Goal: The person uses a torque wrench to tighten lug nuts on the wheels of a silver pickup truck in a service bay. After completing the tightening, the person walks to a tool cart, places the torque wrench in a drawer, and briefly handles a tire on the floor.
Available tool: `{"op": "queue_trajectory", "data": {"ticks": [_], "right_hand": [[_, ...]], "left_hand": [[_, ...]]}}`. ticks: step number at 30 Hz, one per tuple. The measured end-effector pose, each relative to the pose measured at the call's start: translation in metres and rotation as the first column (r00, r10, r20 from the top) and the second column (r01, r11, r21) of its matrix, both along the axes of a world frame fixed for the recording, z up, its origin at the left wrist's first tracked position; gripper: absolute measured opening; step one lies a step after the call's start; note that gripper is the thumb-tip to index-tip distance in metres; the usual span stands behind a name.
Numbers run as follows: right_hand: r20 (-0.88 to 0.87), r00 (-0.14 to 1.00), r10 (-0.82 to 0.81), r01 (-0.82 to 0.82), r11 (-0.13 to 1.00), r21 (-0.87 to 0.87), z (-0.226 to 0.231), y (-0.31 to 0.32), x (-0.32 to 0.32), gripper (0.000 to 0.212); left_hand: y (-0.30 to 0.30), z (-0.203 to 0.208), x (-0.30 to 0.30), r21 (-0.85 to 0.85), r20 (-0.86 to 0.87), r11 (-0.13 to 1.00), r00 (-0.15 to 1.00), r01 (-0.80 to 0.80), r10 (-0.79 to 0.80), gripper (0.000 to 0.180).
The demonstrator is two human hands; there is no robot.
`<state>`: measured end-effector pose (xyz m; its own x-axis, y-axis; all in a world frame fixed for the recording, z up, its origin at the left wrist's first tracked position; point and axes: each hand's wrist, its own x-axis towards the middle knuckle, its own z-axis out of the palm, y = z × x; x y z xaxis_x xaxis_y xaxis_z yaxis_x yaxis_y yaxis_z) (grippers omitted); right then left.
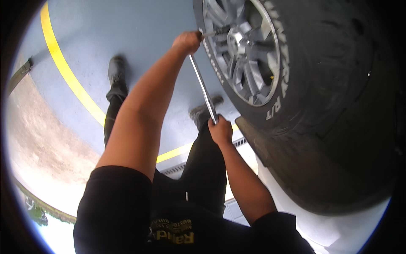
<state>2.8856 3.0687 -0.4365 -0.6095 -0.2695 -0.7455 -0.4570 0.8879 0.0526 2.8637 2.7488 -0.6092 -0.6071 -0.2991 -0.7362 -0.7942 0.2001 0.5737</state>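
A long chrome wrench (200,82), which looks like a torque wrench, slants between my two hands beside a vehicle's wheel. My left hand (187,42) is closed around its head end. From there a thin extension bar (210,33) reaches in toward the hub of the silver multi-spoke wheel (255,78); a dark socket shows at its far end, but its exact seat on a nut is hard to make out. Lower down, my right hand (221,130) wraps the handle end. Around the rim sits a black tire (334,63) with raised white lettering.
A dark wheel-well liner (338,178) and white bodywork (347,233) border the tire at lower right. Yellow lines (67,72) cross the grey floor (148,25). My shoes (118,70) stand apart on it, near a drain grate (173,169). Bright outdoor ground lies at left.
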Motion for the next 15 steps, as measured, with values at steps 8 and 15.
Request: {"op": "queue_trajectory", "data": {"ticks": [8, 15], "right_hand": [[0.176, 0.984, -0.035, 0.016, 0.994, 0.106, 0.132, -0.072, 0.019, 0.031], [0.102, 0.995, 0.002, -0.004, 1.000, 0.023, 0.160, -0.067, -0.010, 0.030]], "left_hand": [[-0.018, 0.038, 0.037, 0.027, 0.012, 0.995, 0.995, -0.096, 0.096, 0.046], [-0.015, 0.068, 0.015, -0.004, -0.093, 0.979, 0.975, -0.204, 0.203, 0.040]]}}
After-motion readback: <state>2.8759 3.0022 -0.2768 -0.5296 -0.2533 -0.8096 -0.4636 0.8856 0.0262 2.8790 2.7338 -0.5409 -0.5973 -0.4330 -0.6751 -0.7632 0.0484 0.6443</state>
